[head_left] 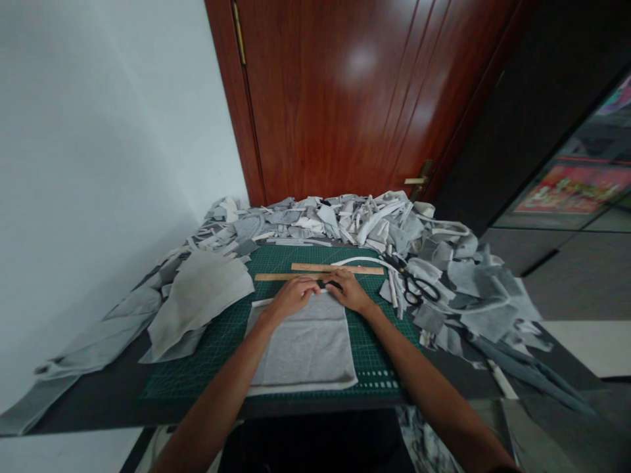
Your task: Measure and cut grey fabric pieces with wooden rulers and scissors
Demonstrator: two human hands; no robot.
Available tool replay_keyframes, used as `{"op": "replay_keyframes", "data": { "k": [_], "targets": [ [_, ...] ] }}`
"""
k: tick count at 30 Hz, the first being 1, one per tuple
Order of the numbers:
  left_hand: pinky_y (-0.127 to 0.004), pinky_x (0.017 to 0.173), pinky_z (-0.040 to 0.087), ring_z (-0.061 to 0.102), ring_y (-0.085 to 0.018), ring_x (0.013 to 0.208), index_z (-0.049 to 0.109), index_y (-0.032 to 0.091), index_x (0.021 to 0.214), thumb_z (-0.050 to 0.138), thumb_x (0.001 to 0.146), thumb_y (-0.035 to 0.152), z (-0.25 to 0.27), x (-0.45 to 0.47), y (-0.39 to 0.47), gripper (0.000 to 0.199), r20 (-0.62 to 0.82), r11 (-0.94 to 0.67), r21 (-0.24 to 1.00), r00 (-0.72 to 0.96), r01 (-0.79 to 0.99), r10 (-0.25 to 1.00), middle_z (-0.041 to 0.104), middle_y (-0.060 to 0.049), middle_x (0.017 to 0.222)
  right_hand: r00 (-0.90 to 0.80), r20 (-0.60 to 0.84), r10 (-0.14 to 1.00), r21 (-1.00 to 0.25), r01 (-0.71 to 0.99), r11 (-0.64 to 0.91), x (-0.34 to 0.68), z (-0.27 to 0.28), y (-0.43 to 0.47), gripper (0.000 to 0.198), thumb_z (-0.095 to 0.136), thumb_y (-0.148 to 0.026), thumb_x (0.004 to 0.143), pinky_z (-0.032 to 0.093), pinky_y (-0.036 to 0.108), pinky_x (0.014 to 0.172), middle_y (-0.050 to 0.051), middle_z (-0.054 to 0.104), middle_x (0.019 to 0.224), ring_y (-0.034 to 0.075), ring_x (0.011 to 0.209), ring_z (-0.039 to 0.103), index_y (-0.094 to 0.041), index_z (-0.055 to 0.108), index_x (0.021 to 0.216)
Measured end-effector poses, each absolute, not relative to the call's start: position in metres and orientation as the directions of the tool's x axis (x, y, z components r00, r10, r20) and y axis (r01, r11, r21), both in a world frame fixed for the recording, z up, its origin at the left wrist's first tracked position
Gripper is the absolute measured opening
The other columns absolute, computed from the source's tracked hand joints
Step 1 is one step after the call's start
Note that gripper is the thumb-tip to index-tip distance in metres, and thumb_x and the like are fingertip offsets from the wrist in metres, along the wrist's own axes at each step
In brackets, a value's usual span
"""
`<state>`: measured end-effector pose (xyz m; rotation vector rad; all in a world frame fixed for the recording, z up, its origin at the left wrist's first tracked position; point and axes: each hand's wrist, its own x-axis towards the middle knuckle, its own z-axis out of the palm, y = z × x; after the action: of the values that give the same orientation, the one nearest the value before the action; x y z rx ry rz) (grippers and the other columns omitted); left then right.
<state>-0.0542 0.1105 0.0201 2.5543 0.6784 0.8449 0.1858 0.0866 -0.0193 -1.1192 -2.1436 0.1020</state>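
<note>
A light grey piece of cloth [308, 348] lies flat on the green cutting mat [377, 348], its near edge looking folded or doubled. At its far edge, my left hand [293, 297] has its fingers curled onto the fabric and closed. My right hand [349, 290] pinches the same edge near the far right corner. Between the two hands shows a small dark object [331, 284], too small to name. Just beyond my fingers lie two wooden rulers, the farther ruler [365, 270] and the nearer ruler [271, 277], the latter partly covered by my hands.
Black-handled scissors [419, 289] rest among scraps at the right. Grey and white fabric scraps [325, 220] are heaped along the back of the table. A larger grey cloth piece [202, 295] lies at left. A wooden door [340, 98] and white wall [123, 131] stand behind.
</note>
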Motion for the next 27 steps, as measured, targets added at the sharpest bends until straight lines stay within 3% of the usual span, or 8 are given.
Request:
{"op": "replay_keyframes", "data": {
  "k": [4, 8, 13, 15, 18, 23, 27],
  "targets": [
    [-0.023, 0.078, 0.05, 0.068, -0.013, 0.075, 0.071, 0.019, 0.077, 0.047, 0.084, -0.002, 0.02, -0.052, 0.106, 0.033, 0.377, -0.849, 0.436, 0.796, 0.299, 0.474, 0.074, 0.001, 0.077, -0.231, 0.487, 0.842, -0.322, 0.849, 0.419, 0.204, -0.022, 0.093, 0.025, 0.05, -0.022, 0.106, 0.045, 0.041, 0.099, 0.012, 0.07, 0.113, 0.025, 0.106, 0.059, -0.018, 0.073, 0.115],
    [-0.022, 0.071, 0.048, 0.066, -0.012, 0.07, 0.07, 0.019, 0.074, 0.048, 0.084, -0.002, 0.024, -0.047, 0.094, 0.032, 0.308, -0.876, 0.378, 0.852, 0.299, 0.424, 0.072, 0.002, 0.075, -0.171, 0.388, 0.906, -0.256, 0.924, 0.284, 0.216, -0.018, 0.093, 0.025, 0.057, -0.027, 0.104, 0.043, 0.041, 0.102, 0.012, 0.069, 0.12, 0.027, 0.112, 0.058, -0.019, 0.072, 0.123],
    [-0.029, 0.091, 0.051, 0.069, -0.018, 0.096, 0.072, 0.022, 0.096, 0.051, 0.091, 0.001, 0.035, -0.049, 0.051, 0.03, 0.209, -0.935, 0.179, 0.917, 0.305, 0.339, 0.074, -0.002, 0.099, -0.206, 0.279, 0.938, -0.15, 0.956, 0.254, 0.21, -0.002, 0.084, 0.028, 0.054, -0.031, 0.106, 0.042, 0.041, 0.107, 0.013, 0.068, 0.126, 0.027, 0.119, 0.058, -0.018, 0.071, 0.123],
    [-0.035, 0.101, 0.051, 0.066, -0.022, 0.11, 0.07, 0.023, 0.113, 0.052, 0.091, 0.002, 0.034, -0.057, 0.025, 0.035, 0.195, -0.928, 0.112, 0.908, 0.356, 0.372, 0.072, -0.004, 0.114, -0.221, 0.239, 0.946, -0.091, 0.964, 0.248, 0.205, 0.004, 0.081, 0.032, 0.047, -0.033, 0.109, 0.045, 0.038, 0.104, 0.015, 0.068, 0.126, 0.027, 0.119, 0.06, -0.016, 0.071, 0.122],
    [-0.041, 0.109, 0.05, 0.062, -0.024, 0.122, 0.064, 0.024, 0.128, 0.051, 0.092, 0.004, 0.024, -0.075, -0.011, 0.043, 0.22, -0.877, 0.131, 0.849, 0.462, 0.48, 0.067, -0.006, 0.129, -0.216, 0.207, 0.954, -0.027, 0.974, 0.226, 0.2, 0.007, 0.077, 0.037, 0.04, -0.032, 0.11, 0.047, 0.035, 0.102, 0.017, 0.068, 0.127, 0.027, 0.12, 0.06, -0.014, 0.07, 0.122],
    [-0.043, 0.117, 0.048, 0.054, -0.022, 0.138, 0.056, 0.023, 0.139, 0.043, 0.104, 0.016, -0.006, -0.1, -0.051, 0.038, 0.34, -0.77, 0.244, 0.692, 0.589, 0.637, 0.057, -0.008, 0.149, -0.18, 0.231, 0.956, -0.036, 0.981, 0.193, 0.197, 0.002, 0.077, 0.036, 0.04, -0.022, 0.107, 0.045, 0.037, 0.108, 0.019, 0.067, 0.128, 0.028, 0.123, 0.061, -0.01, 0.067, 0.127],
    [-0.046, 0.123, 0.045, 0.048, -0.023, 0.147, 0.054, 0.023, 0.145, 0.044, 0.105, 0.019, -0.016, -0.104, -0.065, 0.041, 0.382, -0.741, 0.27, 0.638, 0.615, 0.669, 0.053, -0.008, 0.156, -0.167, 0.276, 0.947, -0.059, 0.98, 0.191, 0.198, -0.001, 0.078, 0.034, 0.044, -0.02, 0.106, 0.042, 0.04, 0.114, 0.018, 0.069, 0.128, 0.027, 0.123, 0.063, -0.012, 0.065, 0.131]
  ]
}}
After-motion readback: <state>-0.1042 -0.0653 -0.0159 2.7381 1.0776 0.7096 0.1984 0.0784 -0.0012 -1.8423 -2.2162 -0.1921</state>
